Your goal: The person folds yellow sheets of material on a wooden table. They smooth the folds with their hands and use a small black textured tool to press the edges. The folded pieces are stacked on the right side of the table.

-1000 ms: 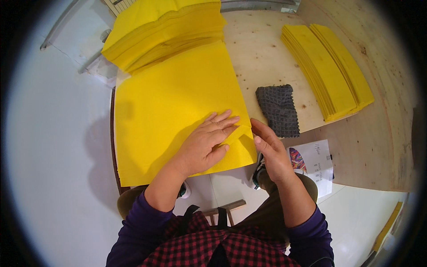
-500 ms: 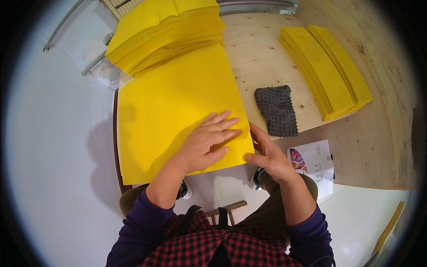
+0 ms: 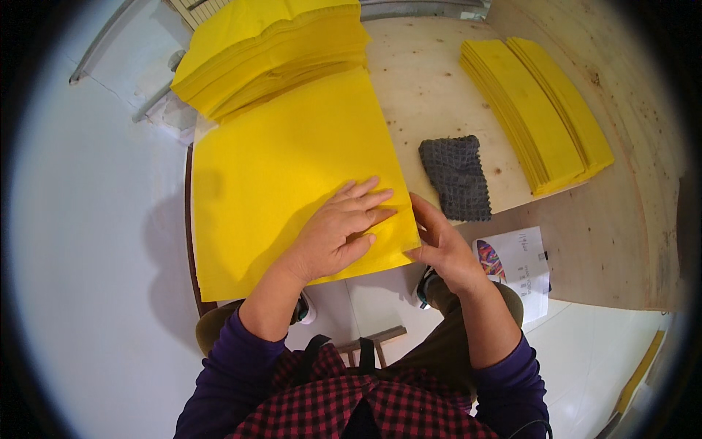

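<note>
A large yellow felt-like sheet [image 3: 285,146] lies flat on the near left part of the wooden table, its front edge reaching the table's near side. My left hand [image 3: 340,230] rests on it near the right front corner, palm down and fingers spread. At that same corner is my right hand [image 3: 450,249], its thumb by the front edge and its fingers along the right edge, closed on the sheet's border. Some of those fingertips are hidden by the sheet. Whether one layer or several lie there cannot be made out.
Behind the sheet rises a tall stack of folded yellow sheets [image 3: 285,55]. A dark grey cloth [image 3: 457,175] with a zigzag edge lies right of it on the wooden table [image 3: 424,88]. Two piles of yellow strips [image 3: 523,113] sit far right. Below stands a white printed box [image 3: 523,271].
My hands have hardly moved. My right thumb has slid slightly toward the corner's edge, while my left hand stays flat on the sheet.
</note>
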